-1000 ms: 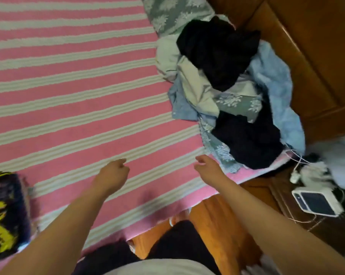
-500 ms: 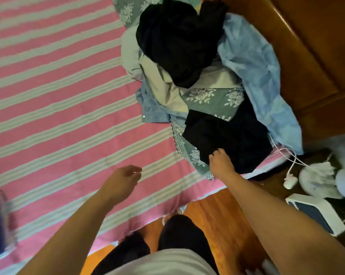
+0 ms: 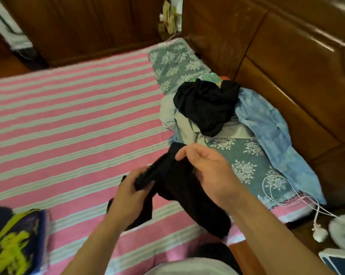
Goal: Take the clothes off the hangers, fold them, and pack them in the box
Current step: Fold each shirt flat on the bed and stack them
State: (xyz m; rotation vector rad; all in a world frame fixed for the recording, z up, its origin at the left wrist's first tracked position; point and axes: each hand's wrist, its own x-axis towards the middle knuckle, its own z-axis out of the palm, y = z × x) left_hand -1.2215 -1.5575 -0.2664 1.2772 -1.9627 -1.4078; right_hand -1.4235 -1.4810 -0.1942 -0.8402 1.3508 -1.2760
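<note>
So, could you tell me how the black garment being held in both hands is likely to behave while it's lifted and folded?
Probably floppy: the black garment sags from the left hand and right hand, its lower end drooping over the striped bed cover. It looks light, since fingertip grips seem enough to carry it. It will likely need laying flat before folds hold.

A dark garment with yellow-green print (image 3: 15,243) runs off the lower left edge, blurred, its kind unclear. The black garment (image 3: 179,187) hides most of the left hand (image 3: 132,191) fingers. A white device (image 3: 338,261) is cropped at the bottom right corner.
</note>
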